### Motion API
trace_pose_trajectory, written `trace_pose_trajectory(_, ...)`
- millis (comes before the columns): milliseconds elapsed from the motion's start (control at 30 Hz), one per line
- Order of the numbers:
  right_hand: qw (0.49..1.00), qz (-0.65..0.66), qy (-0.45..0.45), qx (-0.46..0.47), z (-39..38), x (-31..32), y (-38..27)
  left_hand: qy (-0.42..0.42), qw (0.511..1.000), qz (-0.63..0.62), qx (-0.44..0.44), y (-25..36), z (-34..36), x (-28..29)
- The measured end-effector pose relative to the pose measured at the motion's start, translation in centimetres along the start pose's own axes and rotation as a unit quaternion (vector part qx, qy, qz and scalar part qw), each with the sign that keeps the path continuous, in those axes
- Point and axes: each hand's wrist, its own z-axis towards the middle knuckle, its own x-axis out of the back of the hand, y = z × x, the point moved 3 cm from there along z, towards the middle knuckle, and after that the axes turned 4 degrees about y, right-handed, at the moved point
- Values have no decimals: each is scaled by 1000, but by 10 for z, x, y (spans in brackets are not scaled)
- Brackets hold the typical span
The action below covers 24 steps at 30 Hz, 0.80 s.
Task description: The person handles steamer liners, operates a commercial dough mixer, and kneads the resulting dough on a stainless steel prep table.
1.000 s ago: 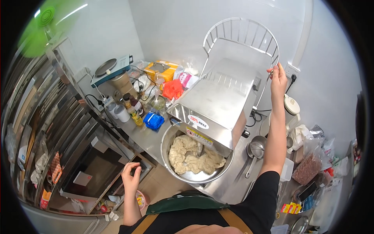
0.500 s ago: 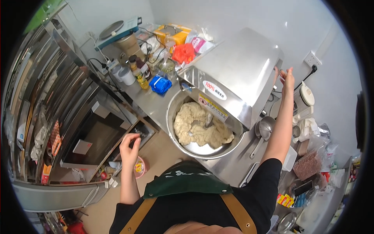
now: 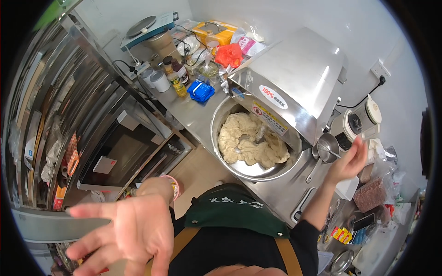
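Dough (image 3: 262,152) lies inside the mixer bowl (image 3: 251,170), apart from both hands; long axis slants from bowl's far left to near right. Left hand (image 3: 138,225): left of bowl, fingers spread, palm empty. Right hand (image 3: 348,161): right of bowl, blurred; cannot tell its grip.

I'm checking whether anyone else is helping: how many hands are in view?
2: the left hand, spread open at the lower left; the right hand, to the right of the mixing bowl. No other hand shows.
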Motion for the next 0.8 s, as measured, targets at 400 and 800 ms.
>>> trace_pose_trajectory(400, 961, 97, -216, -143, -138, -9, -49, -744, 557, -61, 364, -38, -198, 16)
trace_pose_trajectory(800, 988, 19, -154, 6, -137, -13, -47, -789, 234, -104, 559, -46, -411, 17)
